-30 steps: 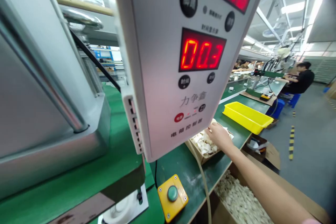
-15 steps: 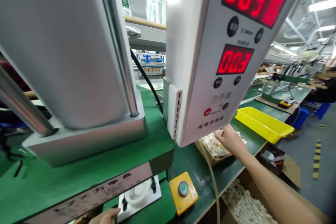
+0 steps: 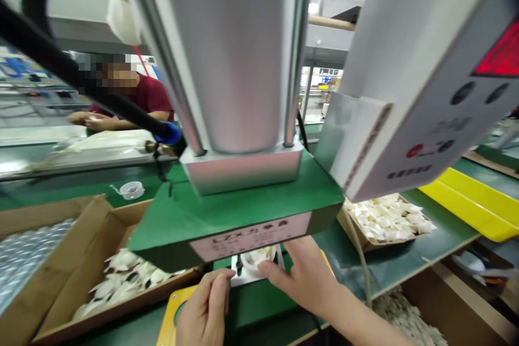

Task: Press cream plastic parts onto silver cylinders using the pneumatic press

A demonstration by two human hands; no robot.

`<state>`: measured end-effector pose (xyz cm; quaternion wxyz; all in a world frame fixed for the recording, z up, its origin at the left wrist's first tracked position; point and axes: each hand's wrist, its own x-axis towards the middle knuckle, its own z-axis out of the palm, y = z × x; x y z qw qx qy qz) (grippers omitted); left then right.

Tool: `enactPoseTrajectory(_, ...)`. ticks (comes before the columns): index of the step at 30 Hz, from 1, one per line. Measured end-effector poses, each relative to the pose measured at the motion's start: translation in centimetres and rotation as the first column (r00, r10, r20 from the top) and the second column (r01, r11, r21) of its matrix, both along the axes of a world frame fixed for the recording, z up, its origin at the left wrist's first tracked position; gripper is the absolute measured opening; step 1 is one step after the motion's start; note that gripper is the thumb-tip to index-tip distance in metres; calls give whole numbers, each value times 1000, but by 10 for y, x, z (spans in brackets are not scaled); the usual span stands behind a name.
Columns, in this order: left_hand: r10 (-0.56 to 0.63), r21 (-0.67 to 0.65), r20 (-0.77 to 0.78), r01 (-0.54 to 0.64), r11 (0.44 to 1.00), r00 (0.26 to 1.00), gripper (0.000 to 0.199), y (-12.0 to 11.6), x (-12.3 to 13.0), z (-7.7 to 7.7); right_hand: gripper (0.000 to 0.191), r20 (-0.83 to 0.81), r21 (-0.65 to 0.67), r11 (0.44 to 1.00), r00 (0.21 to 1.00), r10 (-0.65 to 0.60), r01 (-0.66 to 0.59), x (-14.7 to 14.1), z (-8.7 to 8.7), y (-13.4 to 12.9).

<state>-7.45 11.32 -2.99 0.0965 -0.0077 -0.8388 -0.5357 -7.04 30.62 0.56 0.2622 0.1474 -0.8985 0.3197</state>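
Note:
Under the head of a green bench press (image 3: 243, 189), a round white holder (image 3: 251, 270) sits on a white metal plate (image 3: 244, 281). Inside the holder lies a cream-coloured plastic piece (image 3: 263, 255), pinched at its near edge by my right hand (image 3: 306, 281); some of that hand's fingers are hidden under the press head. My left hand (image 3: 206, 308) is closed at the plate's left edge, its thumb and index finger together. Nothing shows between them. Just beneath my left hand is a yellow button box (image 3: 172, 308), partly covered.
Cardboard boxes of cream pieces stand left (image 3: 60, 330) and right (image 3: 348, 227). A control box (image 3: 405, 119) overhangs the right side, near a hanging hose (image 3: 360, 259) and a yellow tray (image 3: 470, 200). Across the bench sits a person (image 3: 154, 97). Below is another box (image 3: 454, 303).
My right hand has come from the box of cream pieces at the right to the holder, where a cream piece now lies. The view has swung left; my left hand stays beside the plate.

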Motion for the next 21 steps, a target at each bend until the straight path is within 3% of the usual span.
enactPoseTrajectory(3,40,82,3,-40,996,999,32,6,4,2,20,-29,136,991,1000,2,2,-7,-4,-12)
enactPoseTrajectory(6,32,122,4,-32,992,999,31,8,6,1,20,-17,177,984,1000,-8,11,-8,-5,-15)
enactPoseTrajectory(14,16,151,11,-17,988,1000,34,7,6,-2,12,70,-2,1000,997,21,-21,-1,-20,-12)
enactPoseTrajectory(21,18,91,16,-19,996,1000,37,6,5,-4,14,88,-100,991,993,-78,87,-14,-12,-17)
